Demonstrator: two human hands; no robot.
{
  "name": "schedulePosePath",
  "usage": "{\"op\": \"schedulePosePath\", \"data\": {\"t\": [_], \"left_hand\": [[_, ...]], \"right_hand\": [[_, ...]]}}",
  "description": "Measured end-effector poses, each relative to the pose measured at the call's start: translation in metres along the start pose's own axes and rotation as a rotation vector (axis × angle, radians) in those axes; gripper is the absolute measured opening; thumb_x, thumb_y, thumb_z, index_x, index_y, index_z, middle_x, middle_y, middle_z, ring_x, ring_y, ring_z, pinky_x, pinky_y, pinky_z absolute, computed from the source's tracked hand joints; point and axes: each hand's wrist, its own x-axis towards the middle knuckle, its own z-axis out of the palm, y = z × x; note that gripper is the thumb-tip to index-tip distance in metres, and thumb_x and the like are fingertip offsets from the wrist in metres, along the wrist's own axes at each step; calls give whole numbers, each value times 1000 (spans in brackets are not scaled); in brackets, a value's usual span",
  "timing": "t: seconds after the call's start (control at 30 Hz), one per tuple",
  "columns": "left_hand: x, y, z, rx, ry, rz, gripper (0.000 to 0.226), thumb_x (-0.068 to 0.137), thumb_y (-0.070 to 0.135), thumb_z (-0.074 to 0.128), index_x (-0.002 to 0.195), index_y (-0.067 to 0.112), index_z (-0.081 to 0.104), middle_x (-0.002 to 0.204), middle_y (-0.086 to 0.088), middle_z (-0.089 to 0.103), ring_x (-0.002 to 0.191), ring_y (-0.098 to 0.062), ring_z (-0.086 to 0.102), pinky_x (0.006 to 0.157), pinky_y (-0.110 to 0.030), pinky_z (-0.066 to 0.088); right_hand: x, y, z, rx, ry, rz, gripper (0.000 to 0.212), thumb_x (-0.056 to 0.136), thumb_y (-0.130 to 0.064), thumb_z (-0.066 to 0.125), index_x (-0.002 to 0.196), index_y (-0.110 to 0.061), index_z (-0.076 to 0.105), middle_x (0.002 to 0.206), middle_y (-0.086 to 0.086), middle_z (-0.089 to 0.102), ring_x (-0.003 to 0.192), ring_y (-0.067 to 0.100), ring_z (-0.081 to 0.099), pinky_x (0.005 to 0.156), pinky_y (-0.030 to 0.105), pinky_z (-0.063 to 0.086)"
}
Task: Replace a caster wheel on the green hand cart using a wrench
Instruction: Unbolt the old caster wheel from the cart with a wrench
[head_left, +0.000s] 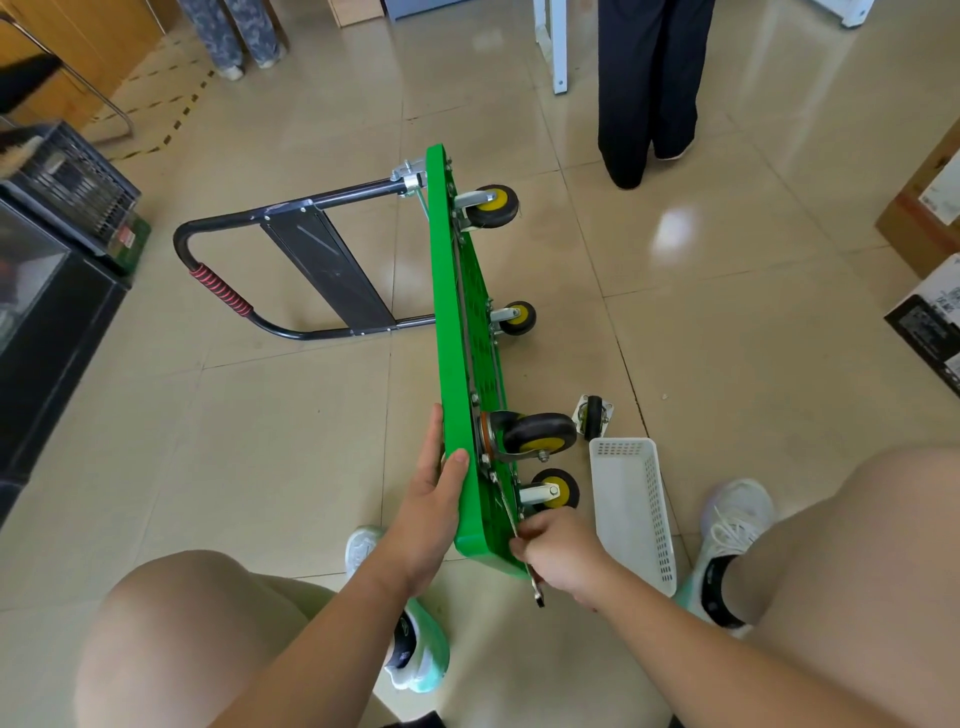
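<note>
Bare forearms (332, 623) and bare knees (182, 634). White left sneaker (422, 661) and white laced right sneaker (733, 519), both with mint-green soles. Black ankle socks (719, 592), pale markings near the cuffs.

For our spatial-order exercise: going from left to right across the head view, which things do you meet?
Black crate → red handle grip → green cart deck → white basket → cardboard box.
</note>
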Motion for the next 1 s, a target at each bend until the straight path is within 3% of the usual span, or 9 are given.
{"op": "schedulePosePath", "data": {"t": [0.07,0.2,0.37,0.47,0.53,0.73,1.0], "left_hand": [[0,0,0,-6,0,0,60,113,30,42,140,80,22,136,37,60,128,-10,65,104,-40,56],[0,0,-1,-2,-7,0,60,113,30,41,147,74,18,132,41,60,125,-8,66,100,-37,58],[0,2,1,1,-13,4,60,114,28,41,151,70,18,133,41,60,130,-8,63,112,-47,50],[-1,3,2,-3,-15,-1,61,114,28,41,150,71,18,133,40,60,132,-11,62,115,-50,47],[-2,4,2,-10,-10,5,60,114,27,41,142,76,21,133,40,60,131,-12,62,114,-51,48],[-2,2,2,-18,-17,-1,60,113,29,41,125,87,31,131,41,61,128,-10,65,110,-49,52],[-2,2,2,-36,-24,-6,59,113,30,42,126,86,32,128,42,61,127,-8,65,109,-45,53]], "right_hand": [[3,4,-1,-42,26,-34,21,93,-21,69,112,-22,77,106,-2,75,99,19,69,93,36,56],[1,6,-4,-71,13,-64,27,95,-20,67,122,-18,73,113,1,74,105,19,68,100,37,53],[-15,10,-4,-27,1,-21,11,94,-24,69,99,-27,78,87,-7,75,80,11,72,65,19,52],[-26,10,-6,77,-2,15,14,90,-28,73,77,-34,73,86,-7,76,82,12,71,67,20,54],[-32,7,-7,130,-21,31,15,88,-28,76,73,-31,75,81,-6,76,77,10,70,62,17,50],[-38,-6,-8,305,-85,27,19,87,-25,77,79,-8,79,77,7,73,74,23,66,71,32,53],[-41,-28,-8,493,-123,55,20,93,-19,71,95,1,73,74,6,72,63,17,62,56,24,51]]}}
